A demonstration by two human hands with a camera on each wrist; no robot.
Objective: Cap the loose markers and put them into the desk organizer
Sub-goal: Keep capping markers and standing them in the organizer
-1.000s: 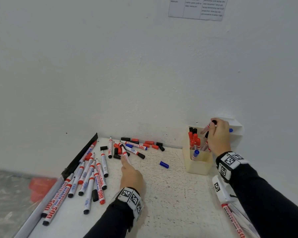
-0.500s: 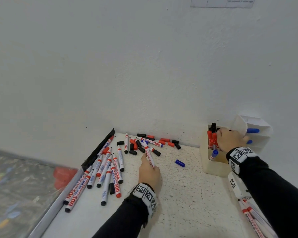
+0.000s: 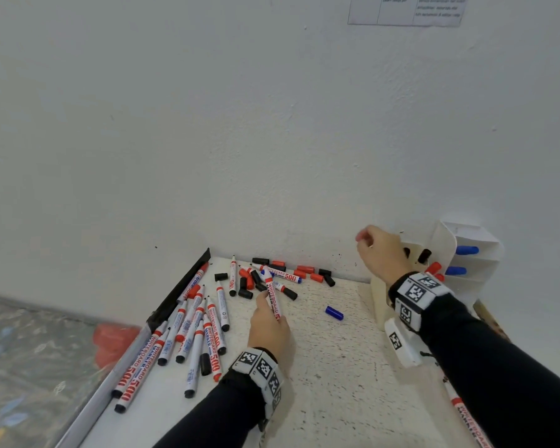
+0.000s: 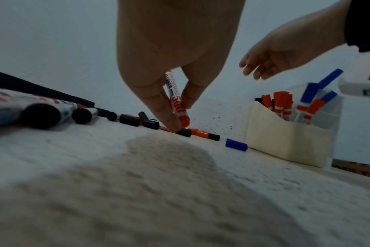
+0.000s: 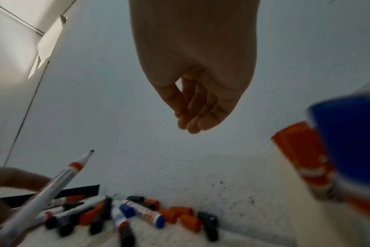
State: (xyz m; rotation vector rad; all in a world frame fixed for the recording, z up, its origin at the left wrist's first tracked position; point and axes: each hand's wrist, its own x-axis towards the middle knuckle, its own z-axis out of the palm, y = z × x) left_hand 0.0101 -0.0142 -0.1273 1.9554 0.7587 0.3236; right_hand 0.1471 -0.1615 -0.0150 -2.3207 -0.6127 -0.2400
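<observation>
Left hand [image 3: 267, 328] pinches uncapped white marker [image 3: 273, 297], red-banded.

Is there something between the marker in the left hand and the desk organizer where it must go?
Nothing visible blocks it. Only a loose blue cap lies low on the table between the marker and the organizer.

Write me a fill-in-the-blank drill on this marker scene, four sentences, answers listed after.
1. The left hand holds one uncapped ____.
2. The right hand holds ____.
3. The single cap lying apart, between the pile and the organizer, is ____ in colour.
4. The capped markers in the organizer stand with caps pointing ____.

Missing words: marker; nothing; blue; up
</observation>
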